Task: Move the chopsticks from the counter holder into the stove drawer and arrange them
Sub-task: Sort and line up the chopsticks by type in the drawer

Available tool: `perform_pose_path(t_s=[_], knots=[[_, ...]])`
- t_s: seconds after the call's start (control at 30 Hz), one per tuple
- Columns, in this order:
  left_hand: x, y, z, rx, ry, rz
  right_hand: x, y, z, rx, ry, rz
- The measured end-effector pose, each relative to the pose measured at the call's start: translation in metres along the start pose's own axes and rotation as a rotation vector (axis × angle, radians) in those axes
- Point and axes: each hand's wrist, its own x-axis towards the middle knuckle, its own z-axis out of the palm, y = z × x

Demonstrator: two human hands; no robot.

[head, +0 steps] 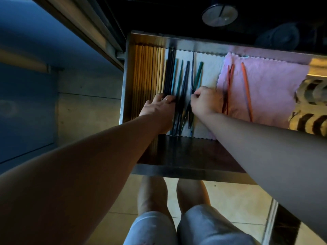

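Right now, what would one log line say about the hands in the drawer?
stage: arranging | left hand: touches black chopsticks | right hand: pinches thin dark chopstick | orange chopstick: on pink cloth | drawer: open

Tan chopsticks (148,71); black, teal and navy chopsticks (178,82) on white cloth (210,73); orange chopsticks (246,87) on pink cloth (272,89); brown-striped cream cloth (313,96).

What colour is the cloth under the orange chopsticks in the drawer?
The cloth is pink, with a wavy-cut edge; the head view shows it clearly.
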Motion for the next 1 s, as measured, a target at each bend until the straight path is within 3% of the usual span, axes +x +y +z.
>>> perform_pose_path(t_s=[0.27,0.4,0.63,0.73,0.87,1.0], knots=[[-0.001,-0.003,0.000,0.063,-0.048,0.032,-0.005,0.009,0.009,-0.084,0.004,0.096],[0.000,-0.008,0.001,0.115,-0.030,0.066,-0.002,0.010,0.007,-0.163,-0.137,0.148],[0.000,-0.011,0.003,0.115,-0.019,0.093,-0.008,0.009,-0.011,-0.024,-0.045,0.116],[0.000,-0.011,0.003,0.119,-0.008,0.100,-0.016,0.005,-0.017,0.120,0.004,0.021],[-0.001,-0.014,0.001,0.132,-0.030,0.101,-0.019,-0.011,-0.011,0.272,-0.065,-0.071],[-0.003,-0.022,-0.001,0.081,-0.013,0.125,-0.008,-0.027,0.009,0.352,-0.172,0.006]])
